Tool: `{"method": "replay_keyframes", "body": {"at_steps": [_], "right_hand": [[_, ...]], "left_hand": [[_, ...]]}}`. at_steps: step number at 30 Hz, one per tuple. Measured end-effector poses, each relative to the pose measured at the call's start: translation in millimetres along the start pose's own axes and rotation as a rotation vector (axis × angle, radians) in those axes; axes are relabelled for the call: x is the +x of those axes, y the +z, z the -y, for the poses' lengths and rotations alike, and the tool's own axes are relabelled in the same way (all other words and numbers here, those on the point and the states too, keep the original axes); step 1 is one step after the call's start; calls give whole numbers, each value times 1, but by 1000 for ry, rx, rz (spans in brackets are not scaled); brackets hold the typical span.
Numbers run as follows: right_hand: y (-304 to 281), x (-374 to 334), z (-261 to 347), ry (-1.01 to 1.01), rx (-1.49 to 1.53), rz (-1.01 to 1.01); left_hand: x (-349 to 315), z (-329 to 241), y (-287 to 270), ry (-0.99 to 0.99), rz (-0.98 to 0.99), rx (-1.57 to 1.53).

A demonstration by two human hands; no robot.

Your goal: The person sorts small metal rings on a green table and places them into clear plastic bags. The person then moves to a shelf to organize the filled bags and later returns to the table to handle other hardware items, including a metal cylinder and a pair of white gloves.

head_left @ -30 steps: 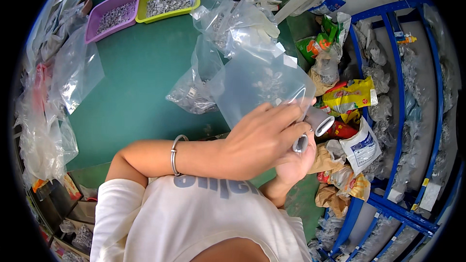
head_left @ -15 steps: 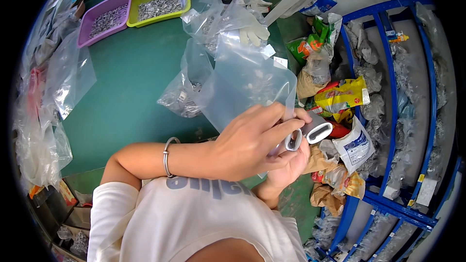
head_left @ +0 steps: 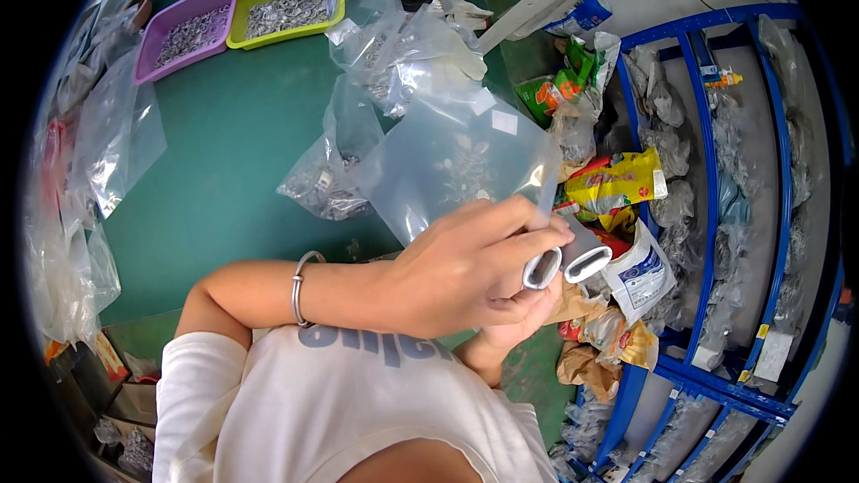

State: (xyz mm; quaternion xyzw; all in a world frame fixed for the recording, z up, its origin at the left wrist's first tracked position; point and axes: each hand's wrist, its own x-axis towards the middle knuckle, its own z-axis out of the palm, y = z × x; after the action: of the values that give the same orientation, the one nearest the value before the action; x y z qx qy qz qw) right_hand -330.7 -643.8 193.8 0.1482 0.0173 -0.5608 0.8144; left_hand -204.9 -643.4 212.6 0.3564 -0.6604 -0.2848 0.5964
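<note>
1) Green tabletop [head_left: 224, 161] runs left from the clear bag [head_left: 412, 170] to the purple tray [head_left: 183, 61], its near edge by the left elbow [head_left: 210, 291]
2) Left hand [head_left: 470, 259] curls its fingers around the bag's near-right edge, beside two oval-ended tubes [head_left: 584, 249]; right hand [head_left: 523, 317] sits below, grip hidden, cannot tell
3) Blue printing marks a white packet [head_left: 640, 277] on the right
4) Blue shelving [head_left: 707, 143] stands farther right

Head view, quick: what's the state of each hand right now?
Left hand: closed on an oval-ended tube, fingers against the clear bag.
Right hand: partly hidden beneath the left; its grip cannot be told.
</note>
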Motion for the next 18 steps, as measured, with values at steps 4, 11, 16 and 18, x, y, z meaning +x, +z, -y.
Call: {"method": "replay_keyframes", "body": {"at_steps": [4,11,16,18], "right_hand": [[-11,4,10,180,66,180],[6,4,-8,137,247,83],[5,7,-4,181,227,115],[-1,10,2,226,204,169]], "left_hand": [[-1,-3,-4,17,62,22],[0,-3,0,102,9,9],[3,-6,-7,117,48,23],[3,-7,-8,124,67,18]]}}
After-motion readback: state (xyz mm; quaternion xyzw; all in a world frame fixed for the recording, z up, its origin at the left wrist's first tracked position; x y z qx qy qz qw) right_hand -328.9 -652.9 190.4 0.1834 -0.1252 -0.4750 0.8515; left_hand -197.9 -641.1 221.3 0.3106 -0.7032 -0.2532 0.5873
